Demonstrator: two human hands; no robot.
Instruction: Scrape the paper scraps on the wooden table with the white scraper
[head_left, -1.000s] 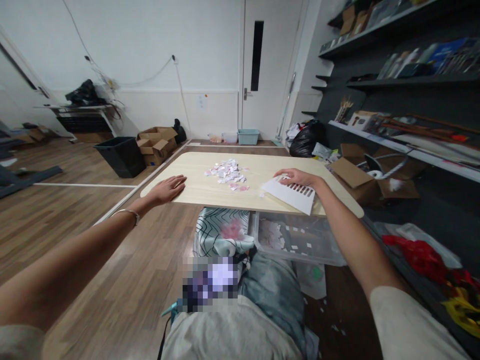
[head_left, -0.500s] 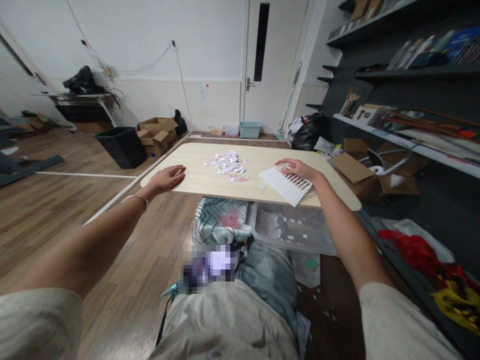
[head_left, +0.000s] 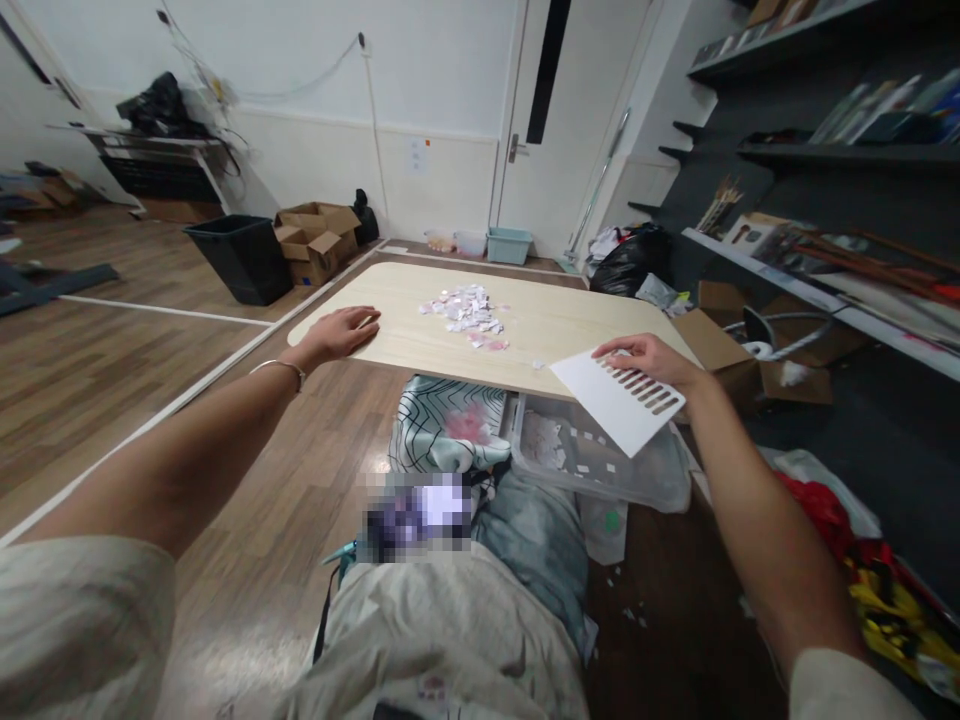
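Observation:
A white card with a row of long slots cut along one side tilts over the near right edge of the pale wooden table. My right hand grips it at its far, slotted side, thumb and fingers closed on it. Fingers outstretched, my left hand rests at the table's left end and holds nothing. Between the hands lies a loose heap of small white and pinkish paper pieces. One small scrap is apart from it, near the front edge.
Under the table's front edge stands a clear plastic bin with paper bits inside. Beside it is a patterned cloth. A black trash bin and cardboard boxes stand beyond the left end; shelves line the right.
My right hand has drawn the slotted card right and toward me, past the table's near edge. My left hand stays at the table's left end. The camera view has shifted slightly.

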